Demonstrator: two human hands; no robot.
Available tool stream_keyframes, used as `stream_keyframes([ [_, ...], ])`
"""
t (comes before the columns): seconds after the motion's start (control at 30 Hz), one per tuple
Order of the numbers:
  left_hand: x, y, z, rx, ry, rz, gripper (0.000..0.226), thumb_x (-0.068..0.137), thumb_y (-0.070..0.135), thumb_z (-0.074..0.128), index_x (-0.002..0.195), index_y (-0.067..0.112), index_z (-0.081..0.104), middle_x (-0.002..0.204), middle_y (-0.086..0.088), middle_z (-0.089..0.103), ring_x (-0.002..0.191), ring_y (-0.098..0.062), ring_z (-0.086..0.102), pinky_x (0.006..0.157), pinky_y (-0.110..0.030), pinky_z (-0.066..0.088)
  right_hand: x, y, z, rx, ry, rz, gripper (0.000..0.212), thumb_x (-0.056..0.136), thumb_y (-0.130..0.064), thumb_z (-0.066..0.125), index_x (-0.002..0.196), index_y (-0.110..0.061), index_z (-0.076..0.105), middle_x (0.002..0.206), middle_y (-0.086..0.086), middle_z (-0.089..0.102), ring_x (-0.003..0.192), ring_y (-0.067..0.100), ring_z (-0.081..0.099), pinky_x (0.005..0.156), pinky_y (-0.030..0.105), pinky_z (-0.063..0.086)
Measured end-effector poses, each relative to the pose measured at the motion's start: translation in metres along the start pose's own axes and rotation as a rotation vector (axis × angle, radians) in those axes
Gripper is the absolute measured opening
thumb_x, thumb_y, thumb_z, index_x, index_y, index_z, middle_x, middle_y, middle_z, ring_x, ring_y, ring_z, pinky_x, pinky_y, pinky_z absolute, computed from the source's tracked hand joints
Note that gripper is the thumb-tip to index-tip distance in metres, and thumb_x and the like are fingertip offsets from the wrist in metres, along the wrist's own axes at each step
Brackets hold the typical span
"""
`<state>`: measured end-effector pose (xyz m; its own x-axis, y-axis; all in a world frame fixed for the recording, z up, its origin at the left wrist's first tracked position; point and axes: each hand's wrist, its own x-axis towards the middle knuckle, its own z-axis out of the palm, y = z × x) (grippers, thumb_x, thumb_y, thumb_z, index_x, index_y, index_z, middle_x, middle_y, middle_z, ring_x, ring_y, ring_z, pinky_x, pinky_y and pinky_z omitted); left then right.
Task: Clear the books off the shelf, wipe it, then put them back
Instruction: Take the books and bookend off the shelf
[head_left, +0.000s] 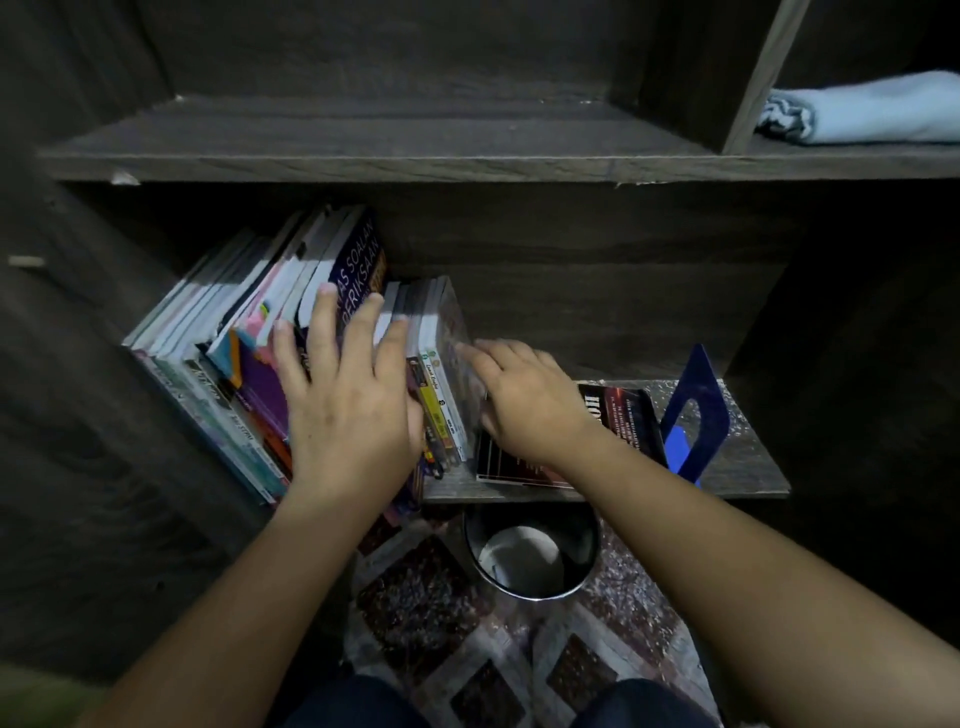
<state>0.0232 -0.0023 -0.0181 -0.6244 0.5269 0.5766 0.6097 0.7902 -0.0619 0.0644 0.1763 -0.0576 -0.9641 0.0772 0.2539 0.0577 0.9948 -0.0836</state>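
The head view looks down into a dark wooden shelf (756, 470). A row of large books (228, 322) leans to the right at the left end of the shelf. The left hand (348, 402) rests flat on them with its fingers spread and straight, gripping nothing. Just beside them stands a clutch of small books (441, 358). The right hand (524, 402) presses nearly straight fingers against the outermost cover; its thumb is hidden. A dark book (626, 415) lies flat under that wrist, near a blue bookend (696, 410). A pale blue cloth (872, 109) lies folded on the board above. A metal bin (530, 553) stands on the patterned floor.
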Motion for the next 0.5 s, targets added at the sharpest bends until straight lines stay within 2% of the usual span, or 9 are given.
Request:
stream_keyframes([
  [0.13,0.003,-0.012,0.006,0.225,-0.158,0.035,0.074,0.07,0.029,0.07,0.135,0.002,0.049,0.142,-0.015,0.046,0.142,-0.038,0.015,0.112,-0.058,0.006,0.021,-0.019,-0.003,0.022,-0.047,-0.035,0.078,0.089,-0.011,0.056,0.154,-0.022,0.013,0.16,0.002,0.018,0.145,0.021,0.018,0.115,0.042,0.023],
  [0.23,0.002,-0.017,0.008,0.379,-0.22,0.051,0.074,0.075,0.041,0.062,0.138,0.007,0.046,0.141,-0.009,0.045,0.143,-0.037,0.007,0.113,-0.057,-0.001,0.023,-0.022,-0.001,0.012,-0.107,-0.017,0.08,0.09,-0.003,0.05,0.154,-0.029,0.009,0.162,0.0,0.009,0.147,0.02,0.011,0.116,0.042,0.019],
  [0.4,0.002,-0.019,0.008,0.432,-0.233,0.064,0.075,0.079,0.048,0.054,0.143,0.011,0.042,0.143,-0.005,0.041,0.142,-0.038,0.0,0.111,-0.057,-0.008,0.024,-0.01,-0.004,-0.092,-0.039,-0.035,0.071,0.09,-0.003,0.052,0.15,-0.025,0.021,0.162,0.0,0.005,0.148,0.022,0.009,0.117,0.042,0.019],
  [0.5,0.003,-0.019,0.008,0.385,-0.247,0.064,0.075,0.078,0.047,0.054,0.143,0.013,0.041,0.143,-0.004,0.041,0.142,-0.037,-0.002,0.111,-0.057,-0.008,0.023,0.0,-0.008,-0.172,-0.01,-0.071,0.057,0.091,0.001,0.049,0.144,-0.015,0.032,0.161,0.006,0.014,0.147,0.024,0.016,0.115,0.038,0.022],
])
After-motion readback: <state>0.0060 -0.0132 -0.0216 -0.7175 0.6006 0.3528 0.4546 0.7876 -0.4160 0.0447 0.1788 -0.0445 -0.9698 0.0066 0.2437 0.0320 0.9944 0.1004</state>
